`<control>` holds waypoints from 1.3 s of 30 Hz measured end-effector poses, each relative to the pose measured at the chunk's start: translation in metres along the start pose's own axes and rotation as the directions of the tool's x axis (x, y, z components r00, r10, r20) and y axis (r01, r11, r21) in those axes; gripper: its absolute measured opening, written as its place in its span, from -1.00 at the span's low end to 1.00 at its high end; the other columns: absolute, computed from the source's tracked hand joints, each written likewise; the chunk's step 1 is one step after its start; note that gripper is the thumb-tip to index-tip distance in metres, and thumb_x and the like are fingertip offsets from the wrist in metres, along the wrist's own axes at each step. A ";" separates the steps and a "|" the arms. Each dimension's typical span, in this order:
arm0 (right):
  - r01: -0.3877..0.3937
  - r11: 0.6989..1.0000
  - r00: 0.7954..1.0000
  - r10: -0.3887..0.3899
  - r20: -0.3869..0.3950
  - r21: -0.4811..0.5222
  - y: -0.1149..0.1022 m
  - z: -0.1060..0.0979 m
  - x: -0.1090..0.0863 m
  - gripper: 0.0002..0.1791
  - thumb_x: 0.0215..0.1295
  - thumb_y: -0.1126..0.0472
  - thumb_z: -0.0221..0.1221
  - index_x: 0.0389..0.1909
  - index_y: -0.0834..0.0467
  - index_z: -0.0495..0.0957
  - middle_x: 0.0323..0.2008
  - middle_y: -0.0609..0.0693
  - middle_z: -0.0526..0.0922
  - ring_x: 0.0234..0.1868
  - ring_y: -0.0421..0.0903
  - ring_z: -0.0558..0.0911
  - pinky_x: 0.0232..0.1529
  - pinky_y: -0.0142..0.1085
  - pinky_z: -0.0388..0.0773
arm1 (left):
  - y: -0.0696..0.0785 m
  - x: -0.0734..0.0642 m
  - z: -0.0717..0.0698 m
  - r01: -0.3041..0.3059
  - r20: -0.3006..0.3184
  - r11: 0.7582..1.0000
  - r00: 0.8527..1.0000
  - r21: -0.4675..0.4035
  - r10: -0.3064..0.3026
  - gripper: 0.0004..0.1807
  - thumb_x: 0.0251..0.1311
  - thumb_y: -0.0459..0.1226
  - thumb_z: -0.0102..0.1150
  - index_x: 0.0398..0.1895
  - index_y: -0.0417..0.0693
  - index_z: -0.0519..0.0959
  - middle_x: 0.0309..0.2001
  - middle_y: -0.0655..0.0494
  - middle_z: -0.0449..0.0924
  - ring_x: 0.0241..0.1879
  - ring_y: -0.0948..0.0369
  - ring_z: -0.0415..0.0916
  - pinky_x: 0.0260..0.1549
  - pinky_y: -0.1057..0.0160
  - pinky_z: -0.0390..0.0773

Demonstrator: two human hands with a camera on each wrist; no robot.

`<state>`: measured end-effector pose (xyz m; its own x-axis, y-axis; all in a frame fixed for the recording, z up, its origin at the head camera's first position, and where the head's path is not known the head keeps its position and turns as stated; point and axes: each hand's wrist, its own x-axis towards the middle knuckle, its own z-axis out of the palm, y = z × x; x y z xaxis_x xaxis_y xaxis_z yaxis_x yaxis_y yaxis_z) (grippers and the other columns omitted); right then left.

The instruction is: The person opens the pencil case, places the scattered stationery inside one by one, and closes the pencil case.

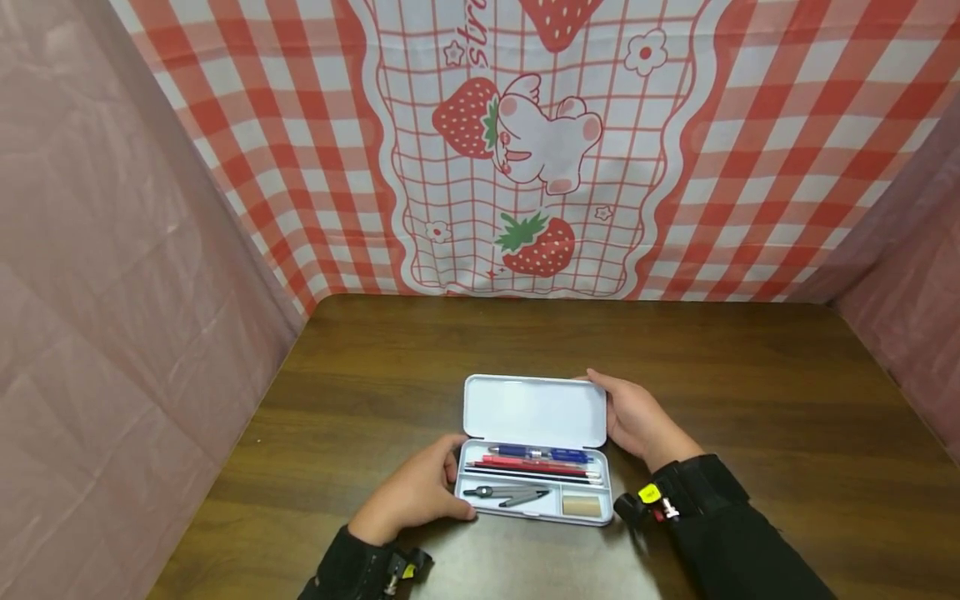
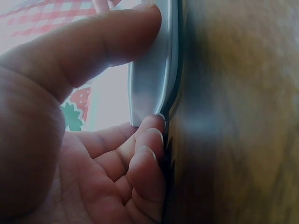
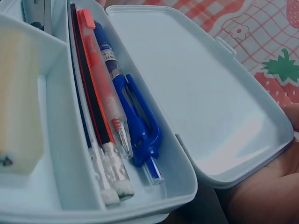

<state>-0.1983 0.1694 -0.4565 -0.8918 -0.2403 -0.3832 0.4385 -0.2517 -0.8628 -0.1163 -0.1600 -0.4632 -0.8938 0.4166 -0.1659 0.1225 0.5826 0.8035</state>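
A white pencil case [image 1: 537, 520] lies on the table with its lid [image 1: 534, 410] swung back. Inside are a blue pen [image 3: 140, 126], a red pen [image 3: 100, 70] and pencils [image 1: 536, 475] in the long compartment. A grey compass [image 1: 510, 493] occupies the front left compartment, and a beige eraser [image 1: 581, 506] the small right one. My left hand [image 1: 420, 487] grips the case's left end, thumb at the front corner, fingertips low against the side. With my right hand [image 1: 637, 417] I hold the lid's right edge, most fingers hidden behind it.
The brown wooden table [image 1: 360, 383] runs back to a red-and-white checked cloth [image 1: 300, 125] printed with strawberries. Pinkish curtains [image 1: 112, 333] hang on both sides. Dark sleeves [image 1: 750, 533] with wrist-worn cameras cover both forearms.
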 end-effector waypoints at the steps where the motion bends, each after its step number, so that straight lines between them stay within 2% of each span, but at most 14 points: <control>1: -0.005 1.000 1.000 0.006 -0.004 0.023 0.000 0.001 0.000 -0.32 0.68 0.07 -0.13 0.58 0.39 -0.03 0.58 0.14 0.04 0.39 -0.12 0.25 0.40 -0.24 0.26 | 0.000 0.000 0.000 -0.001 -0.002 1.000 1.000 -0.002 0.001 -0.04 -0.25 -0.29 0.69 0.33 -0.13 0.41 -0.35 0.08 0.50 -0.40 0.18 0.44 -0.41 0.22 0.43; 4: -0.014 0.999 1.000 0.014 -0.019 0.038 -0.001 0.004 0.001 -0.26 0.66 0.08 -0.08 0.62 0.33 -0.13 0.62 0.08 -0.05 0.49 -0.09 0.09 0.51 -0.15 0.03 | 0.000 0.001 0.000 -0.007 -0.008 1.000 1.000 -0.005 0.007 -0.04 -0.25 -0.29 0.69 0.34 -0.13 0.41 -0.36 0.08 0.50 -0.41 0.19 0.44 -0.41 0.22 0.44; 6: -0.014 1.000 0.999 0.015 -0.030 0.020 -0.001 0.006 0.002 -0.26 0.65 0.10 -0.06 0.62 0.32 -0.13 0.62 0.10 -0.04 0.52 -0.04 0.06 0.53 -0.10 -0.02 | 0.001 0.001 0.000 -0.012 -0.012 1.000 1.000 -0.003 0.012 -0.04 -0.25 -0.29 0.70 0.34 -0.13 0.40 -0.37 0.07 0.50 -0.42 0.19 0.44 -0.42 0.23 0.44; 11: -0.002 0.995 1.000 -0.001 -0.031 -0.097 -0.001 0.010 -0.002 -0.29 0.64 0.10 -0.07 0.58 0.41 -0.03 0.57 0.24 0.07 0.46 0.07 0.16 0.50 0.00 0.07 | 0.002 0.001 0.000 -0.005 -0.011 1.000 1.000 0.000 0.005 -0.02 -0.25 -0.28 0.70 0.35 -0.15 0.39 -0.36 0.08 0.51 -0.42 0.19 0.44 -0.43 0.23 0.43; 15: 0.038 0.969 0.999 -0.041 -0.006 -0.244 0.000 0.012 -0.008 -0.29 0.62 -0.02 -0.02 0.48 0.48 0.19 0.47 0.31 0.26 0.38 0.11 0.31 0.43 0.06 0.22 | 0.002 0.000 0.000 0.004 -0.007 1.000 1.000 0.002 -0.004 -0.02 -0.24 -0.28 0.70 0.35 -0.15 0.39 -0.36 0.09 0.51 -0.41 0.19 0.44 -0.42 0.23 0.43; 17: 0.075 0.945 0.997 -0.075 0.012 -0.319 0.001 0.012 -0.010 -0.31 0.61 -0.04 0.00 0.39 0.50 0.33 0.36 0.33 0.41 0.30 0.11 0.43 0.36 0.04 0.35 | 0.002 0.000 0.001 0.003 -0.007 1.000 1.000 0.005 -0.003 -0.03 -0.24 -0.27 0.70 0.35 -0.14 0.40 -0.36 0.09 0.51 -0.41 0.19 0.44 -0.43 0.23 0.43; 20: 0.125 0.906 0.992 -0.126 0.024 -0.404 0.002 0.011 -0.015 -0.41 0.58 -0.04 0.04 0.20 0.45 0.55 0.12 0.25 0.63 0.09 0.05 0.59 0.17 -0.07 0.52 | 0.002 0.000 0.001 -0.001 -0.011 1.000 1.000 0.012 0.002 -0.03 -0.25 -0.27 0.70 0.33 -0.14 0.40 -0.37 0.10 0.51 -0.42 0.20 0.44 -0.43 0.23 0.43; 25: 0.240 0.842 0.971 -0.204 0.128 -0.483 0.003 0.011 -0.025 -0.57 0.58 0.10 0.01 0.02 0.36 0.69 -0.09 0.15 0.75 -0.10 0.01 0.69 -0.05 -0.16 0.60 | 0.001 0.000 0.002 -0.007 -0.017 1.000 1.000 0.027 0.007 -0.01 -0.26 -0.26 0.70 0.35 -0.17 0.39 -0.37 0.11 0.50 -0.43 0.22 0.43 -0.43 0.24 0.44; 30: 0.357 0.761 0.931 -0.247 0.268 -0.541 0.004 0.010 -0.037 -0.60 0.62 0.16 -0.03 0.05 0.33 0.71 -0.03 0.16 0.75 -0.01 0.04 0.71 0.02 -0.14 0.61 | 0.000 0.000 0.003 -0.010 -0.020 0.999 1.000 0.038 0.010 0.02 -0.27 -0.25 0.70 0.36 -0.23 0.37 -0.36 0.12 0.50 -0.43 0.23 0.43 -0.42 0.24 0.44; 36: 0.391 0.649 0.920 -0.253 0.300 -0.653 0.007 0.010 -0.048 -0.63 0.61 0.05 0.06 0.09 0.16 0.73 0.06 0.05 0.73 0.16 0.08 0.64 0.15 0.01 0.54 | -0.001 0.001 0.004 -0.017 -0.023 0.999 1.000 0.029 0.018 0.05 -0.27 -0.26 0.69 0.39 -0.25 0.34 -0.36 0.11 0.49 -0.42 0.23 0.43 -0.42 0.24 0.45; 39: 0.420 0.610 0.907 -0.258 0.333 -0.672 0.009 0.012 -0.052 -0.64 0.61 0.04 0.06 0.11 0.13 0.72 0.09 0.01 0.72 0.21 0.09 0.61 0.19 0.02 0.51 | 0.000 0.000 0.003 -0.018 -0.025 0.999 1.000 0.032 0.019 0.05 -0.28 -0.26 0.69 0.39 -0.22 0.35 -0.36 0.11 0.50 -0.43 0.23 0.43 -0.43 0.23 0.45</control>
<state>-0.1469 0.1687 -0.4402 -0.8852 -0.4649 -0.0148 -0.1817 0.3750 -0.9090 -0.1148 -0.1577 -0.4653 -0.9019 0.4098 -0.1363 0.1521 0.5968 0.7879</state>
